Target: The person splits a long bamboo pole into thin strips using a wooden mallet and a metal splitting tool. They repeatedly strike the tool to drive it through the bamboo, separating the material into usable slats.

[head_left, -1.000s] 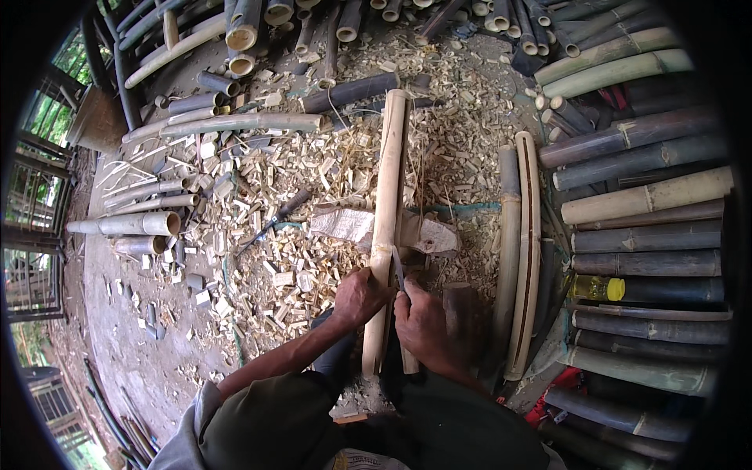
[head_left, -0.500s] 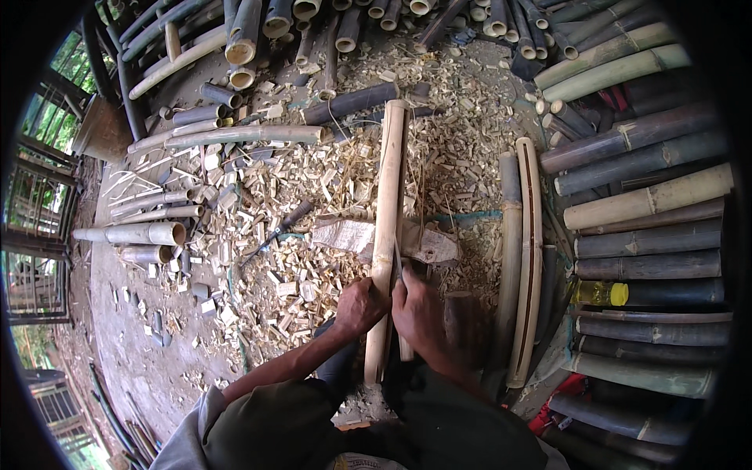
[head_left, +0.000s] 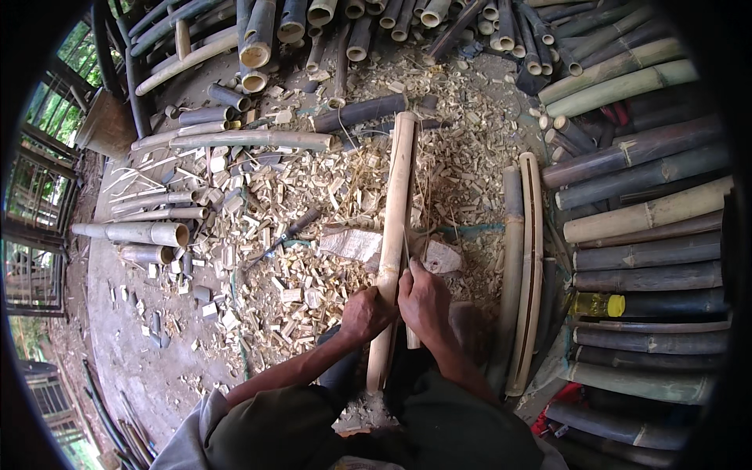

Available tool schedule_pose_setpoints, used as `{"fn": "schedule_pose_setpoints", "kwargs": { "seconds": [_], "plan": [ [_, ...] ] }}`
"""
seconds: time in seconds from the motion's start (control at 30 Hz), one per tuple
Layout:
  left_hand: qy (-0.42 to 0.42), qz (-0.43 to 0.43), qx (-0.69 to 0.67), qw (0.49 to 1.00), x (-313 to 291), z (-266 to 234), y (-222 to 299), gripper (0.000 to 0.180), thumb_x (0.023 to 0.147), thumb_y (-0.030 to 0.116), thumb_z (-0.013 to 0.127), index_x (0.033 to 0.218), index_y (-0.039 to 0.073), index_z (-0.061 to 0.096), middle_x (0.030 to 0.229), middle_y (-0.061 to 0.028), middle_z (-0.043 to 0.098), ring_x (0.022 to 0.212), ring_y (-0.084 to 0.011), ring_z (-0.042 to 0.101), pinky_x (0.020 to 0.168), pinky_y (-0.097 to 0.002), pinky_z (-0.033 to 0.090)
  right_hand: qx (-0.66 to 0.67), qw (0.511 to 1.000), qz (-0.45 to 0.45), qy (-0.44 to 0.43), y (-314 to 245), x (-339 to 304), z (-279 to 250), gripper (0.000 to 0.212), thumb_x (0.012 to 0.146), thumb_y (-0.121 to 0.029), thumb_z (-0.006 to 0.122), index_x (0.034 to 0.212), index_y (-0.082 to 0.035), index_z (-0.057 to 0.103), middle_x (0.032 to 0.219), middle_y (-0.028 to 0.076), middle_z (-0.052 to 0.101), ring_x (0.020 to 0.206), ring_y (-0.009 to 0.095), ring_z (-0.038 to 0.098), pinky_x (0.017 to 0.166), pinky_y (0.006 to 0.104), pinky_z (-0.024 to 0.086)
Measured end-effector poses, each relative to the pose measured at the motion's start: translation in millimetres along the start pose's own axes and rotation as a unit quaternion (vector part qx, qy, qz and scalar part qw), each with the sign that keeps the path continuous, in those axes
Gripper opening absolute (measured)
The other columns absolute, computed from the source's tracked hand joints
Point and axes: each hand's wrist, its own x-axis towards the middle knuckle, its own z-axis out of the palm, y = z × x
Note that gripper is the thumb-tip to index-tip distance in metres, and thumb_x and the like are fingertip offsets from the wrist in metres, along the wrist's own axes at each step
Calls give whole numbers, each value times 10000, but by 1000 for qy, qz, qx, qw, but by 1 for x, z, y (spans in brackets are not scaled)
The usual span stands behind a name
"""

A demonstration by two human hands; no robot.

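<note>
A pale, stripped bamboo pole point(head_left: 397, 188) stands lengthwise in front of me, its lower end between my legs, and crosses over a rough wood block point(head_left: 350, 243). My left hand point(head_left: 366, 315) is closed around the pole below the block. Beside it, my right hand point(head_left: 424, 298) is closed on a knife point(head_left: 406, 249) whose narrow blade lies along the pole's right side. A pale handle end shows below the right fist; the fingers hide most of the grip.
Wood chips point(head_left: 290, 266) cover the ground around the block. A dark-handled tool point(head_left: 301, 223) lies left of it. A split bamboo length point(head_left: 530, 274) rests at the right, near stacked dark bamboo poles point(head_left: 650, 258) and a yellow-capped bottle point(head_left: 599, 304). More poles point(head_left: 258, 39) lean at the back.
My right hand and the knife have shifted slightly up and right along the pole. The pole leans a little more to the right; the whole view has also shifted slightly.
</note>
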Motion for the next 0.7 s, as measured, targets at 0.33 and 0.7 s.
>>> {"fn": "schedule_pose_setpoints", "kwargs": {
  "seconds": [0.33,0.7],
  "plan": [
    [-22,7,-22,999,-5,1,0,449,746,368,796,815,-39,621,794,-273,671,810,-441,688,764,-517,558,15,1000,11,4,11,72,6,326,967,-217,553,1156,25,666,872,274,707,824,456,702,760,540,568],
    [-33,-16,2,999,-3,1,1,543,756,458,799,855,-47,626,881,-300,671,857,-450,684,781,-509,559,7,999,30,-19,-16,65,-18,259,932,-182,589,1088,-8,702,850,287,690,840,458,688,731,537,552]
  ]
}}
